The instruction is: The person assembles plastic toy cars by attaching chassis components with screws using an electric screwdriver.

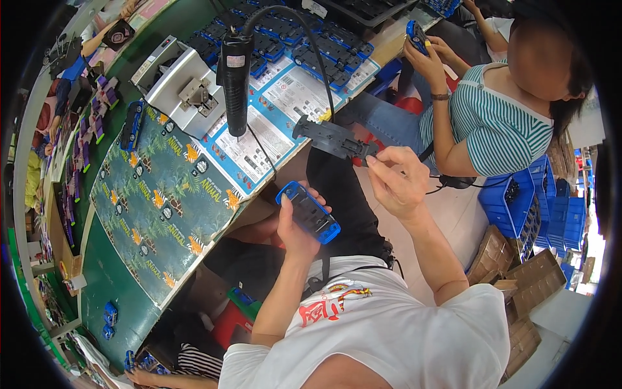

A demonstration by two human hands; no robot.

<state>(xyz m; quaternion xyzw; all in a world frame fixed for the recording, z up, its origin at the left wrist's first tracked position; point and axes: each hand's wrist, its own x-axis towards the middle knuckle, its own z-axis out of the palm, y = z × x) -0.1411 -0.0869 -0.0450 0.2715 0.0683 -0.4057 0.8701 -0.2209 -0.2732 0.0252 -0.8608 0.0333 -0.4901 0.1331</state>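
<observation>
Beside green workbench (107,272), left hand (297,235) curled round blue toy-car body (310,211), right hand (400,183) pinching black plastic part (330,137); pieces apart, apparently unjoined.

The blue toy car body (330,232) is moulded in smooth, glossy plastic, while the black chassis plate (334,137) is formed in duller, matt plastic with a ribbed surface. The screwdriver (237,81) is cased in dark plastic. On the smoothly finished pale machine housing (170,89), a bracket (197,97) of bare metal is mounted. The instruction sheets (259,139) are printed on smooth paper. The T-shirt (402,324) is made of matt cloth, the carton (489,253) of brown cardboard.
</observation>
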